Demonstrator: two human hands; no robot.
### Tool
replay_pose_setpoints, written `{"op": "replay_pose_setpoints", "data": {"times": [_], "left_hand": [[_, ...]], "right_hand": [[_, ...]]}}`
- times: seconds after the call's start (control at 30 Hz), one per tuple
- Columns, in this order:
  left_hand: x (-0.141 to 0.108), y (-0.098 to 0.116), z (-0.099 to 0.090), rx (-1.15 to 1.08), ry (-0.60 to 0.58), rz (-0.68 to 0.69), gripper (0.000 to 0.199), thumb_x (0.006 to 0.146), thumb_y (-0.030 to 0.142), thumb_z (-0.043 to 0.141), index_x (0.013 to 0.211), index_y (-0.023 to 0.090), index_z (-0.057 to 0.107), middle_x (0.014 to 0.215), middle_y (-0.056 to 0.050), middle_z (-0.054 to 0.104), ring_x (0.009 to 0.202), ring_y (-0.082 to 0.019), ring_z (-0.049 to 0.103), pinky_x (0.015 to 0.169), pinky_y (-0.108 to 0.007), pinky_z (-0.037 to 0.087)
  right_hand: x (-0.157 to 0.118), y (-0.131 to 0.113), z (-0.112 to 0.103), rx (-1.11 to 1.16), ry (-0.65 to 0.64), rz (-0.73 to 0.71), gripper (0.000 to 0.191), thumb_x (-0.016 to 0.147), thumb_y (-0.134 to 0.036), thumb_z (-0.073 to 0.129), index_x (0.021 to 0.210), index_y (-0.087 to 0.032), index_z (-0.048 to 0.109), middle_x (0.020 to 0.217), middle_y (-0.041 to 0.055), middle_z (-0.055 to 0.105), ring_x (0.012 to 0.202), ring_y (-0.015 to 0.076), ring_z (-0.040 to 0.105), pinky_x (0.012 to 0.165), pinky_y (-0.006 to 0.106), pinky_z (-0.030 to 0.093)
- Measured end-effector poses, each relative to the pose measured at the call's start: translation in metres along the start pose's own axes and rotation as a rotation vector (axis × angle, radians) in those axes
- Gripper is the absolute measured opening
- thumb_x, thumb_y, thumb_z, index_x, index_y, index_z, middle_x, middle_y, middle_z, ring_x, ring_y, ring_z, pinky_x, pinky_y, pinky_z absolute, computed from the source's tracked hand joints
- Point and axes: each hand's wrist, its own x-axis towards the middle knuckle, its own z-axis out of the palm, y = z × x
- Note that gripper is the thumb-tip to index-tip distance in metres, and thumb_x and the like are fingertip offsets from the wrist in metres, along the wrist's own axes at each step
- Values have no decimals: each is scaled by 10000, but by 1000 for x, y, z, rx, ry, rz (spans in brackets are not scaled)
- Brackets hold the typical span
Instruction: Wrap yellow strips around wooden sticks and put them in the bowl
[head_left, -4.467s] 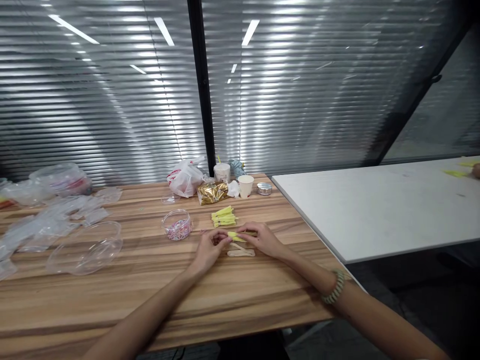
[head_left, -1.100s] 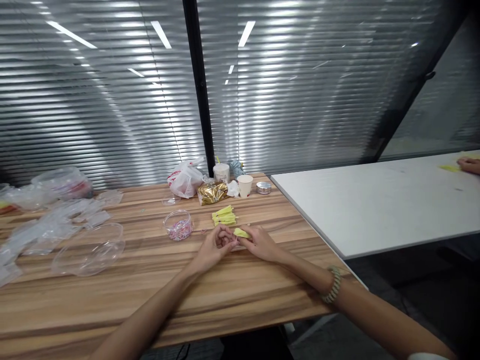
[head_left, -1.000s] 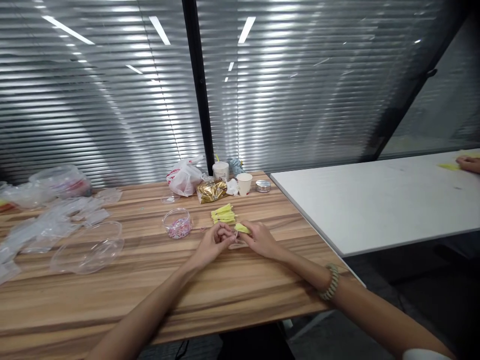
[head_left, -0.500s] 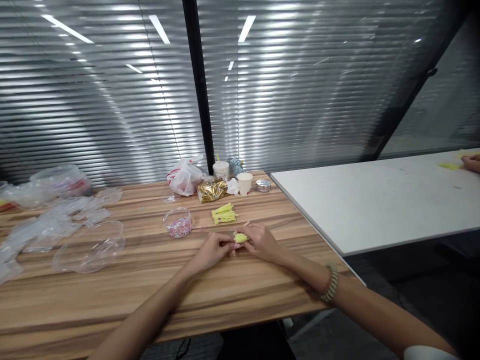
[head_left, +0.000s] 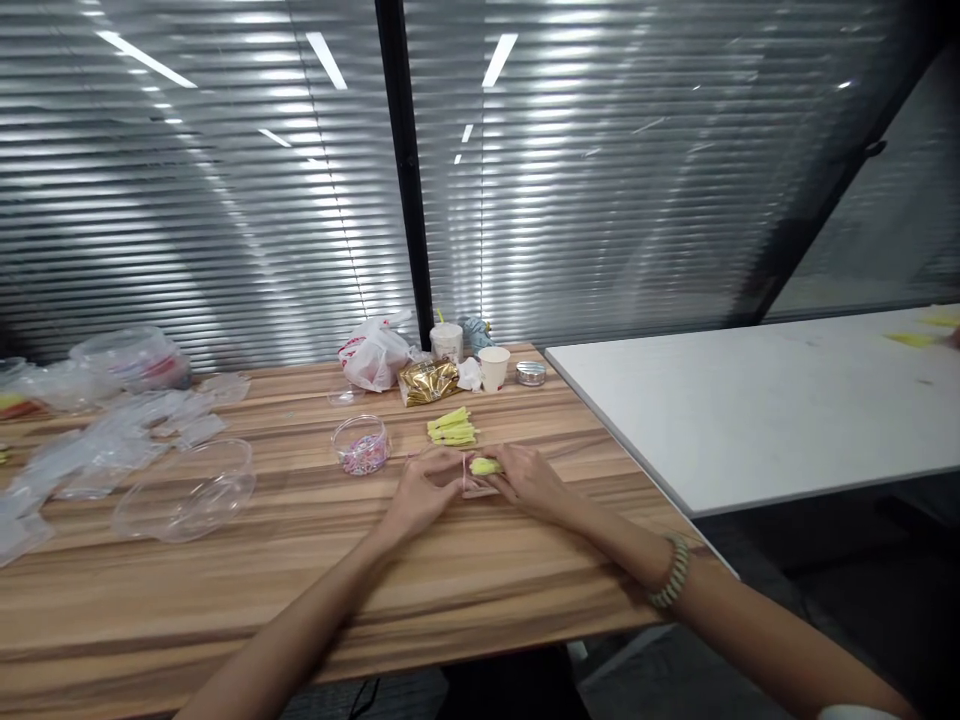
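A small bundle of yellow strips (head_left: 486,466) is pinched in the fingers of my right hand (head_left: 534,482), just above the wooden table. Close to its left, my left hand (head_left: 421,492) has thumb and fingers bent round a thin pink elastic band (head_left: 464,472), which looks stretched upright beside the bundle's end. Behind my hands lie several tied yellow bundles (head_left: 452,428) in a small pile. To their left, a clear round tub (head_left: 361,446) holds many small pink, white and purple elastic bands.
A clear plastic lid (head_left: 187,500) and crumpled plastic bags (head_left: 112,440) lie left. Along the back stand a white bag (head_left: 375,358), gold packet (head_left: 429,382), paper cup (head_left: 493,368) and round tin (head_left: 530,373). Right is a white table (head_left: 750,410), with another person's blurred hand at its far edge.
My left hand has drawn a little left from the bundle, and the pink band now shows stretched between my hands. The view has shifted slightly.
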Motion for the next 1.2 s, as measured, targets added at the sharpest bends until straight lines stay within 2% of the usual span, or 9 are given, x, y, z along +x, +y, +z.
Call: {"op": "replay_pose_setpoints", "data": {"times": [0.13,0.23,0.4,0.57,0.77,0.97,1.2], "left_hand": [[1,-3,-1,-18,64,-20,331,696,313,660,1006,196,658,984,-76,650,947,-194,564,881,-345,425],[1,-4,0,-22,71,-35,313,683,309,670,972,189,672,949,-76,664,917,-196,581,862,-348,443],[-1,-2,3,-34,71,-122,270,659,286,684,897,160,695,951,-87,677,907,-214,610,858,-355,462],[-2,-4,5,6,56,-168,281,653,291,682,888,138,698,891,-91,690,818,-214,635,779,-331,492],[-3,-5,7,66,-5,-149,315,667,337,668,925,159,695,849,-72,698,749,-202,631,703,-303,492],[-2,-4,6,95,-16,-178,290,645,361,678,837,147,712,792,-73,697,712,-196,619,665,-284,479],[-4,-3,6,83,-51,-140,279,656,378,664,797,142,712,744,-65,692,652,-171,596,596,-250,448]], "right_hand": [[2,-1,1,37,-68,24,325,903,-319,324,1167,-166,437,1028,86,581,889,131,572,743,239,434],[2,1,4,35,-65,-16,302,906,-268,310,1156,-164,445,1043,85,575,913,129,563,747,234,438],[1,4,6,-72,-43,-125,231,892,-216,347,1033,-161,521,921,70,589,813,112,554,703,206,415],[0,4,3,-245,-42,-225,209,885,-185,366,1017,-162,526,856,50,565,763,107,521,675,209,375],[1,-2,-3,-342,41,-310,182,888,-190,369,981,-161,523,787,36,548,714,105,493,666,234,341],[3,-6,-6,-380,87,-359,183,894,-181,354,940,-140,526,739,36,559,676,97,491,633,246,326],[5,-11,-9,-427,176,-439,159,875,-177,394,916,-133,540,711,25,576,652,97,492,623,251,328]]}}
